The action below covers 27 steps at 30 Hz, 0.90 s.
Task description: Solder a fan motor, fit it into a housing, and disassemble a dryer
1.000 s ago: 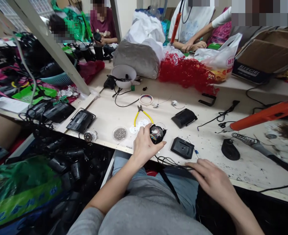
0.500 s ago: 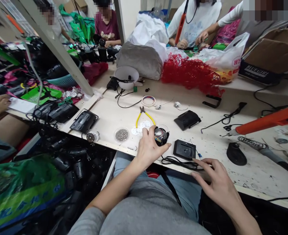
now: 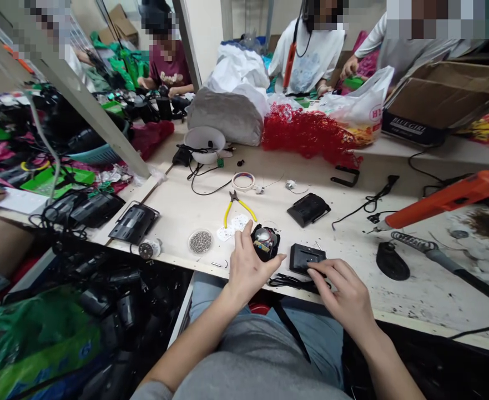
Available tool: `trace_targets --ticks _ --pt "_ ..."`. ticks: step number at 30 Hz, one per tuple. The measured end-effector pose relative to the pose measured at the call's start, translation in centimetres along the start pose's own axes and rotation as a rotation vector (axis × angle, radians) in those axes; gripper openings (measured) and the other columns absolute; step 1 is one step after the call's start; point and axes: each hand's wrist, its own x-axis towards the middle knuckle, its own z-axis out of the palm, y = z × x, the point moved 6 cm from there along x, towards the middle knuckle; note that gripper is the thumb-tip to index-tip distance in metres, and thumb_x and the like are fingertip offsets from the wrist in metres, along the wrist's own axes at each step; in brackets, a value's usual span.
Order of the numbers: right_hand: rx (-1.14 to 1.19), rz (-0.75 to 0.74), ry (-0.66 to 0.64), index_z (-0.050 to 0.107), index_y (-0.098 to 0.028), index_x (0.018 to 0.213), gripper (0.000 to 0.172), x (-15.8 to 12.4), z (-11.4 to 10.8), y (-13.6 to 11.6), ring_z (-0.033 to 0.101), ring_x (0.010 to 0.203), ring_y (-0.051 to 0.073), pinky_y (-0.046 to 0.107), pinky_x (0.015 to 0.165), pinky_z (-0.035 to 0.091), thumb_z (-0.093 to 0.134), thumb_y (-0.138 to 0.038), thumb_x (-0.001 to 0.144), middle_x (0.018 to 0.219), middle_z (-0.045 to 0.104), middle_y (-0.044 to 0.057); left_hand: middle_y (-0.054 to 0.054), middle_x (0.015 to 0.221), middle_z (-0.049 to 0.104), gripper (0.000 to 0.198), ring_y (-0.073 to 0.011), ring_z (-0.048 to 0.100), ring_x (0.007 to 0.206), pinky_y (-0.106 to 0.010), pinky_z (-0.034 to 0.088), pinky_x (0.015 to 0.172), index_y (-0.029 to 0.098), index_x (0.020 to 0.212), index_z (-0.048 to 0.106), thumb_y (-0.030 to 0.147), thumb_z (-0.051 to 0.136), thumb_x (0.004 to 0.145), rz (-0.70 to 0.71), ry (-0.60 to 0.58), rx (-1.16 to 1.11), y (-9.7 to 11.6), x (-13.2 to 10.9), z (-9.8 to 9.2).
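My left hand (image 3: 248, 265) lies beside an opened black plastic housing (image 3: 266, 244) with wires and a round shiny part inside. Its thumb and fingers are spread around the near side of the housing. At the shallow black plastic tray (image 3: 300, 258), my right hand (image 3: 346, 289) has thumb and forefinger drawn together over the near right corner. Whatever is between those fingertips is too small to make out. A coiled black cable (image 3: 292, 282) runs below both hands along the table edge. Yellow-handled cutters (image 3: 236, 206) lie beyond my left hand.
A dish of small screws (image 3: 201, 241) stands left of my hands. An orange electric screwdriver (image 3: 444, 203) hangs at the right, near a coiled metal holder (image 3: 414, 243). Another black housing (image 3: 308, 209) lies farther back. Co-workers sit across the bench behind a red net bag (image 3: 306, 133).
My right hand has moved left and up to the black tray, its thumb and forefinger closing together. My left hand stays by the opened housing, which now shows more. The view has shifted slightly.
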Motion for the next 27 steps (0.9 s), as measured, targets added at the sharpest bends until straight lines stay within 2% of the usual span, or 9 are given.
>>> trace_targets --ticks 5,10,15,20,22,24,27 --pt "0.092 0.07 0.017 0.068 -0.02 0.096 0.012 2.6 2.4 -0.3 0.068 0.076 0.015 0.027 0.07 0.054 0.057 -0.018 0.098 0.083 0.068 0.004 -0.015 0.125 0.058 0.097 -0.0337 0.064 0.114 -0.046 0.058 0.09 0.018 0.146 0.036 0.044 0.086 0.067 0.001 0.028 -0.003 -0.5 -0.6 -0.1" --pt "0.161 0.18 -0.03 0.068 -0.022 0.09 0.015 4.3 5.4 0.2 0.069 0.073 0.018 0.029 0.067 0.055 0.055 -0.022 0.097 0.082 0.072 0.004 -0.013 0.123 0.058 0.095 -0.032 0.066 0.111 -0.044 0.058 0.089 0.019 0.145 0.038 0.039 0.086 0.066 0.003 0.036 -0.017 -0.7 -0.8 0.0" --pt "0.268 0.284 -0.107 0.066 -0.021 0.084 0.009 4.8 7.6 0.7 0.068 0.066 0.018 0.029 0.065 0.056 0.06 -0.025 0.091 0.08 0.071 0.003 -0.011 0.12 0.057 0.09 -0.0305 0.066 0.108 -0.042 0.059 0.086 0.02 0.143 0.039 0.036 0.084 0.066 0.012 0.048 -0.023 -1.0 -1.0 0.0" --pt "0.321 0.348 -0.176 0.064 -0.022 0.083 0.004 4.7 8.3 1.0 0.068 0.066 0.018 0.031 0.067 0.058 0.064 -0.022 0.087 0.079 0.069 0.002 -0.009 0.112 0.056 0.088 -0.0273 0.066 0.097 -0.038 0.058 0.076 0.02 0.145 0.041 0.04 0.081 0.07 -0.011 -0.005 0.035 -1.9 -1.6 0.3" --pt "0.328 0.348 -0.181 0.067 -0.022 0.092 0.006 4.6 8.4 1.0 0.069 0.069 0.018 0.033 0.069 0.06 0.064 -0.023 0.087 0.088 0.069 0.004 -0.007 0.108 0.054 0.084 -0.026 0.066 0.092 -0.036 0.057 0.071 0.021 0.145 0.043 0.044 0.079 0.073 -0.026 -0.049 0.086 -2.3 -1.9 0.5" --pt "0.333 0.324 -0.186 0.068 -0.023 0.109 0.02 4.4 8.5 0.9 0.069 0.072 0.018 0.034 0.071 0.061 0.063 -0.025 0.09 0.096 0.067 0.006 -0.005 0.103 0.052 0.081 -0.0246 0.066 0.086 -0.035 0.056 0.068 0.023 0.145 0.046 0.047 0.077 0.075 -0.033 -0.088 0.129 -2.7 -2.1 0.7" --pt "0.302 0.243 -0.198 0.068 -0.025 0.121 0.028 4.2 8.7 0.5 0.068 0.074 0.018 0.035 0.074 0.062 0.059 -0.027 0.094 0.095 0.065 0.005 -0.003 0.101 0.05 0.077 -0.0225 0.065 0.083 -0.034 0.055 0.066 0.025 0.144 0.05 0.046 0.078 0.075 -0.03 -0.108 0.153 -3.1 -2.3 0.8"
